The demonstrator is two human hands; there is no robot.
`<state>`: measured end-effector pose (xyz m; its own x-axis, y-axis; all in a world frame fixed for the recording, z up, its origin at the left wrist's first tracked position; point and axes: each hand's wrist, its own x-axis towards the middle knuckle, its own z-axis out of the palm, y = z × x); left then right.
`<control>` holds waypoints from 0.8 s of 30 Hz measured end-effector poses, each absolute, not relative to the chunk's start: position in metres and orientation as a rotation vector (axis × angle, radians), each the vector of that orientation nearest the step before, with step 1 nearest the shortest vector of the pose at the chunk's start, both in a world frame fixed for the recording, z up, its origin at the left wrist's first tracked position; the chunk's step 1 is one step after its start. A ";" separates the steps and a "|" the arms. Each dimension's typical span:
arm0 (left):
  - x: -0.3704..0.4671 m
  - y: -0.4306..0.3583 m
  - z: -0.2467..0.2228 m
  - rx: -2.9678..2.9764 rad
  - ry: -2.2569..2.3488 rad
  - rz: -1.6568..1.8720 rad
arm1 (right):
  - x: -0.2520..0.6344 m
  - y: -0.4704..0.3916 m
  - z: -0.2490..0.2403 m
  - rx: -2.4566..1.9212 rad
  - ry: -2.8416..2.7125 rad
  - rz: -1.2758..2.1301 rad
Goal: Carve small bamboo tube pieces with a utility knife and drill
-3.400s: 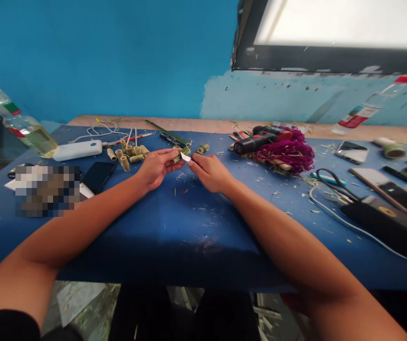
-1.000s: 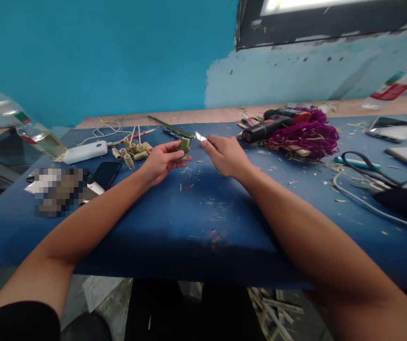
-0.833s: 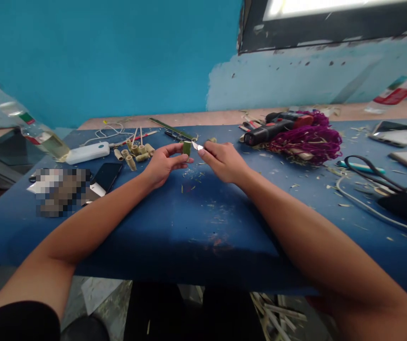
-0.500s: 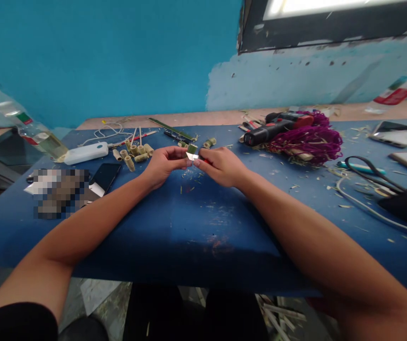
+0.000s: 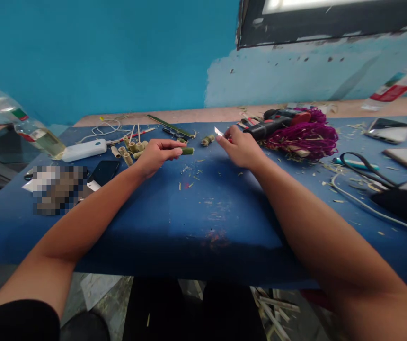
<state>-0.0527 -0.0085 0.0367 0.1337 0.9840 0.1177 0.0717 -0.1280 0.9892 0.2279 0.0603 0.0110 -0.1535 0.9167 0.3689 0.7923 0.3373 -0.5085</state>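
Observation:
My left hand [image 5: 156,155] is closed on a short green bamboo strip [image 5: 188,151], which points right from between thumb and fingers. In my right hand [image 5: 242,148] is a knife [image 5: 218,132], its bright blade angled up and left; the grip is mostly hidden by the fingers. The two hands are well apart above the blue table [image 5: 196,218]. A short bamboo piece [image 5: 208,140] lies between them, further back. Left of my left hand stand and lie several cut bamboo tubes [image 5: 127,154], two of them holding thin sticks. Small shavings dot the surface below the strip.
Behind my right hand lie a power drill [image 5: 272,124] and purple cord [image 5: 306,137]. A long green strip [image 5: 170,126] rests near the wall. At left are a bottle [image 5: 40,132], a white device [image 5: 84,150] and a phone [image 5: 104,172]. A white cable [image 5: 363,203] runs at right.
My right hand has moved right with the knife, away from the bamboo strip. My left hand has shifted slightly left, and the strip now points sideways.

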 end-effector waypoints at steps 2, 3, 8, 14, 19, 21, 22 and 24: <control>-0.055 -0.006 0.035 1.397 1.122 1.148 | 0.230 0.062 0.010 -1.418 -2.008 0.280; -0.056 -0.004 0.033 1.377 1.130 1.150 | 0.229 0.060 0.011 -1.358 -2.044 0.295; -0.059 0.007 0.025 1.288 1.206 1.190 | 0.216 0.046 0.016 -1.046 -2.258 0.426; -0.057 0.011 0.020 1.282 1.237 1.097 | 0.217 0.039 0.019 -1.008 -2.295 0.442; -0.048 0.001 0.030 1.069 1.194 1.060 | 0.204 0.024 0.023 -0.905 -2.174 0.534; -0.044 -0.004 0.035 1.025 1.170 1.032 | 0.196 0.017 0.024 -0.852 -2.133 0.574; -0.042 -0.007 0.037 1.012 1.158 1.015 | 0.193 0.014 0.024 -0.827 -2.114 0.600; -0.039 -0.012 0.041 0.995 1.145 0.989 | 0.189 0.009 0.024 -0.783 -2.088 0.646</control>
<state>-0.0389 -0.0122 0.0409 0.1356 0.9605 -0.2428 -0.1007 0.2572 0.9611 0.1890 0.0092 0.0239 -0.4910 0.7136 0.4997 0.3069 0.6785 -0.6674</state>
